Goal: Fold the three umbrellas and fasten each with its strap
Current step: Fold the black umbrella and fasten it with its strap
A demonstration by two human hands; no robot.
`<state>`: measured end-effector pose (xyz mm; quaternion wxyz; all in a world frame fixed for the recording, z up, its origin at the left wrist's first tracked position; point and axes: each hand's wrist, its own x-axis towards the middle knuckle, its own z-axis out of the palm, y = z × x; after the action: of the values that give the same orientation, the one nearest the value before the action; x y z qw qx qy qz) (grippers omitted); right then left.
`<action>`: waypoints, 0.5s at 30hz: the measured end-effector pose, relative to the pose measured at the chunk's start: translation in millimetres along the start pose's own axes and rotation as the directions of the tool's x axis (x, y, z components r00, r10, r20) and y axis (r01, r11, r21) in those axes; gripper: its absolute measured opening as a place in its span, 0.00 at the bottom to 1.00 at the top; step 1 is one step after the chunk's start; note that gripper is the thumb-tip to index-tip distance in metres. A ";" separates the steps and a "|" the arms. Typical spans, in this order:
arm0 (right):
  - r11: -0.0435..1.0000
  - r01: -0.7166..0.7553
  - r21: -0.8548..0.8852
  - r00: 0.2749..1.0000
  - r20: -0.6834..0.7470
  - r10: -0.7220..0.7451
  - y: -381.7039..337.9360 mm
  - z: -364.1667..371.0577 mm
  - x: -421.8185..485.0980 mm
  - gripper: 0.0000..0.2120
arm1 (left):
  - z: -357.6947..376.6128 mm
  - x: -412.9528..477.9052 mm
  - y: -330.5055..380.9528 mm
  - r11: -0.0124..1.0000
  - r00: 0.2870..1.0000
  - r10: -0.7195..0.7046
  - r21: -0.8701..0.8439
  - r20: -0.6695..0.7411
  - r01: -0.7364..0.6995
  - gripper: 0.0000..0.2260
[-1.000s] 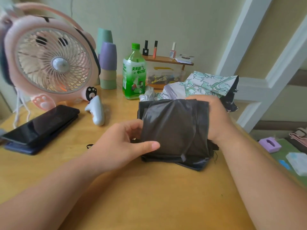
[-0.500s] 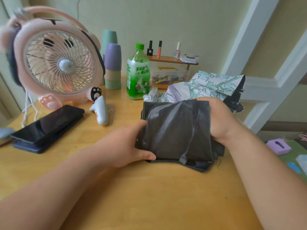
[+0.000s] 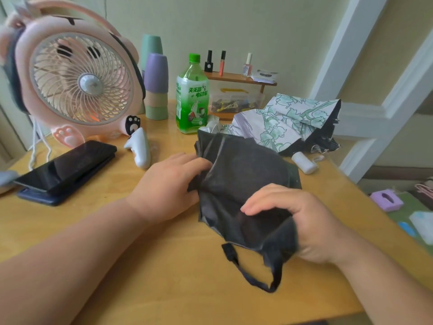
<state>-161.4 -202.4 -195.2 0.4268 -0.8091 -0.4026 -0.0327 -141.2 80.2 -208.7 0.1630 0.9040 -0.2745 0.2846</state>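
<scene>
Black umbrella (image 3: pixel 243 181), left hand (image 3: pixel 167 184) pinching fabric, right hand (image 3: pixel 307 224) gripping it

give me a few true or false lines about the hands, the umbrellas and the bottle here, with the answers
1. The strap of the black umbrella hangs loose, not fastened. True.
2. The left hand rests on the phone. False: it grips the black umbrella's left edge, and the phone lies apart, further left.
3. The floral umbrella lies on the table behind the black one. True.
4. The green bottle lies on its side. False: it stands upright.
5. The right hand holds nothing. False: its fingers curl round the near end of the black umbrella.
</scene>
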 end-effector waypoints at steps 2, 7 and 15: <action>0.999 0.032 0.023 0.997 -0.069 -0.031 -3.1 -6.6 1.8 0.22 | -5.4 5.7 4.1 1.000 0.998 0.017 0.020 -0.060 -0.016 0.20; 0.972 0.150 -0.180 0.971 -0.156 -0.178 -38.7 -40.4 23.0 0.23 | -54.6 48.4 11.0 0.947 0.913 0.256 0.274 -0.318 -0.169 0.13; 0.997 -0.063 -0.039 0.996 0.067 0.065 -9.7 -17.8 2.0 0.12 | -19.4 25.7 9.7 0.998 1.000 0.007 0.059 -0.011 -0.006 0.15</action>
<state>-161.4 -210.9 -176.7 0.3988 -0.8299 -0.3901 0.0012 -137.5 70.9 -176.6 0.1369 0.9059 -0.2679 0.2979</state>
